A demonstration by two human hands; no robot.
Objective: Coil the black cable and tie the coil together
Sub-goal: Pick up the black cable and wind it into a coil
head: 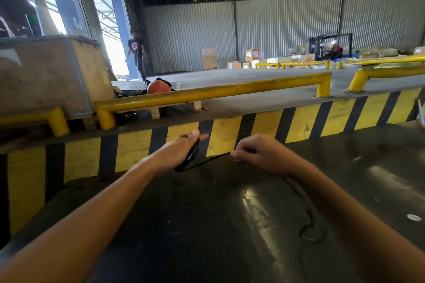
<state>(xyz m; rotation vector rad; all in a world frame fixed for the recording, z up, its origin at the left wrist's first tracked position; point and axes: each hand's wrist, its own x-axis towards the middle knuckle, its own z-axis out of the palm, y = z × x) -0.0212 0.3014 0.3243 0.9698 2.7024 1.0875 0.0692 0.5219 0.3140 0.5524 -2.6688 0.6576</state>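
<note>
My left hand point(181, 149) holds a small bundle of black cable loops point(190, 157) that hang from its palm, fingers stretched forward. A taut stretch of the black cable runs from the bundle rightward to my right hand point(255, 151), which pinches it between thumb and fingers. Behind my right forearm the loose rest of the cable point(308, 220) trails in curves over the dark glossy table point(207, 225) toward me. Both hands hover near the table's far edge.
Just beyond the table stands a yellow-and-black striped dock wall point(230, 133) topped by yellow guard rails point(207, 94). A wooden crate point(46, 76) sits at the left. A person point(136, 55) walks by the open door. Boxes and a forklift point(331, 47) stand far back.
</note>
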